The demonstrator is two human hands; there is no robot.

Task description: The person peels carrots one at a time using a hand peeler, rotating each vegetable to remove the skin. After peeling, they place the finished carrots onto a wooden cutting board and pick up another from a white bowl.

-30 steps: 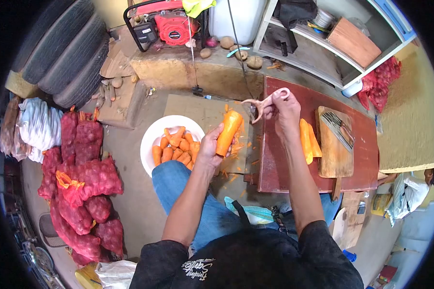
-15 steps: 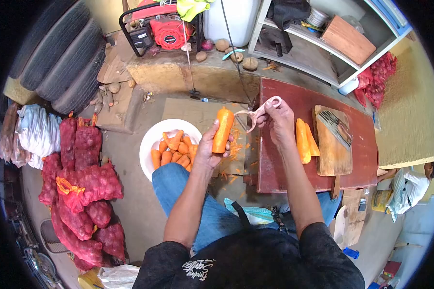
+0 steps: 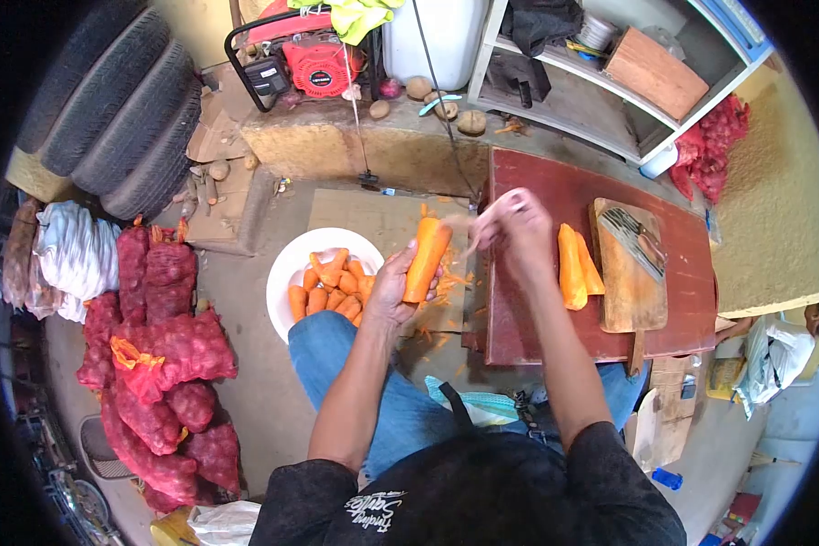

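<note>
My left hand (image 3: 396, 287) is closed around a thick orange carrot (image 3: 425, 264), held upright with a slight tilt to the right. In my right hand (image 3: 521, 232) is a pale pink peeler (image 3: 496, 215), blurred by motion, its head just right of the carrot's upper end. Beyond the carrot, orange peelings (image 3: 455, 273) lie scattered on a flat cardboard sheet (image 3: 337, 211). To the left, a white basin (image 3: 278, 273) holds several orange carrots (image 3: 332, 287). Two peeled carrot pieces (image 3: 573, 268) rest on the red table (image 3: 532, 328) to the right.
A wooden chopping board (image 3: 619, 305) with a knife (image 3: 648, 246) lies on the table. Red net sacks of onions (image 3: 173, 350) fill the left floor, below stacked tyres (image 3: 123, 118). A red generator (image 3: 323, 68) and a shelf (image 3: 591, 100) stand at the back.
The carrot has tilted a little to the right in my left hand. My right hand has turned and moved slightly, with the peeler now blurred near the carrot's top.
</note>
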